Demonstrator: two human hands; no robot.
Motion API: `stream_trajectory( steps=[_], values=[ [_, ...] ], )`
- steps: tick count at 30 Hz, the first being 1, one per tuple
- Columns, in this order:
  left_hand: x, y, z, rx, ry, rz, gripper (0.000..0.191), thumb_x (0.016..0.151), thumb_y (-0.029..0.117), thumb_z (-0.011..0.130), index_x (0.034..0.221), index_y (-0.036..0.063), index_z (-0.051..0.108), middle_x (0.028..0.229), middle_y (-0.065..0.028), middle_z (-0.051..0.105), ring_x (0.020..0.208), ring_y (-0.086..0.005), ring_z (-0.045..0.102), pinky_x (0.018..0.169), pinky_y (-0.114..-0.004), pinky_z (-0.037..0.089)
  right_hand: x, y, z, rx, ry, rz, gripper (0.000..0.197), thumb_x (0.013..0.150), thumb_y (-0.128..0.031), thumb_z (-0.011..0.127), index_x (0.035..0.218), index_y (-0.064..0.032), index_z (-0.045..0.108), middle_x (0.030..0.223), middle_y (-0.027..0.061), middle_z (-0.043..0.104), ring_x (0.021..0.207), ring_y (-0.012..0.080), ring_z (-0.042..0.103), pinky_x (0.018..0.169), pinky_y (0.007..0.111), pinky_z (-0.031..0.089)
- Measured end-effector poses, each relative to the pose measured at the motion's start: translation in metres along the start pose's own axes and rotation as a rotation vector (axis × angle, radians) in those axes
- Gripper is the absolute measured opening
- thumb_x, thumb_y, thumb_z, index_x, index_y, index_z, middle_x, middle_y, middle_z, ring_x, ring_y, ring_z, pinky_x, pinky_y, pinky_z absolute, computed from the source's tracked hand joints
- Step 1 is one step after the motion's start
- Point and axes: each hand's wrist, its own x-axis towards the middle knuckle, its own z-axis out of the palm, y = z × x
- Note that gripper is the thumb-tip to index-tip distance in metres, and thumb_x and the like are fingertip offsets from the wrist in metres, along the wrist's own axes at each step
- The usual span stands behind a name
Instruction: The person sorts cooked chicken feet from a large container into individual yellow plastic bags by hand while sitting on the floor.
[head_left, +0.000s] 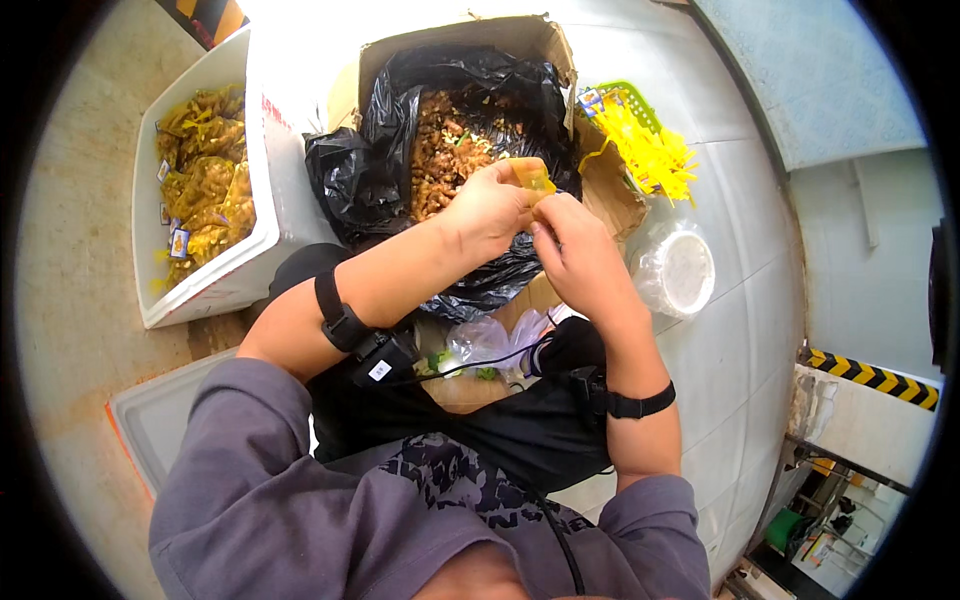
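My left hand (491, 202) and my right hand (574, 240) meet above a cardboard box (562, 56) lined with a black plastic bag (360, 169). A piece of yellow mesh netting (534, 176) is spread over the fingers of my left hand. The fingertips of my right hand pinch its lower edge. Knobbly brown ginger-like roots (450, 154) lie in the lined box, with small pale bits on top. Right of the box, a green plastic basket (643, 109) holds a heap of yellow mesh strips or bags (649, 154), some with a label.
On the left stands a white foam box (262, 150) with filled yellow mesh bags (202, 187); a white lid (165, 412) lies below it. A plastic-wrapped stack of round white containers (686, 274) is at right. Clear plastic bags (480, 341) and greens (487, 373) lie between my legs.
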Motion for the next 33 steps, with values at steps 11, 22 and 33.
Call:
stream_trajectory(
  steps=[11,22,33],
  values=[
    [-0.001,-0.006,0.004,0.163,-0.073,-0.147,0.023,0.102,0.033,0.054,0.106,0.0113,0.062,0.105,-0.0018,0.066,0.093,-0.0132,0.061,0.083,-0.031,0.048,-0.001,-0.001,0.007,-0.005,0.154,0.029,0.008,0.092,-0.006,0.056,0.097,-0.0001,0.055,0.095,0.0217,0.056,0.093,0.0428,0.057,0.082,0.047,0.049],
    [-0.003,0.007,-0.003,0.054,-0.226,-0.408,0.053,0.091,0.004,0.040,0.143,0.0036,0.046,0.126,-0.0170,0.056,0.106,-0.0338,0.056,0.099,-0.051,0.045,0.009,0.008,-0.001,1.154,0.504,0.649,0.009,0.105,-0.013,0.050,0.102,-0.0043,0.050,0.080,0.0003,0.057,0.072,0.0095,0.056,0.070,0.026,0.050],
    [-0.012,-0.008,0.011,-0.136,-0.081,-0.078,0.071,0.094,-0.007,0.053,0.152,0.0130,0.017,0.116,-0.0124,0.060,0.098,-0.0201,0.063,0.085,-0.033,0.054,0.007,0.002,0.012,0.495,0.166,0.283,0.010,0.103,-0.011,0.051,0.105,-0.0015,0.050,0.082,0.0102,0.060,0.074,0.0194,0.064,0.066,0.035,0.050]
  ],
)
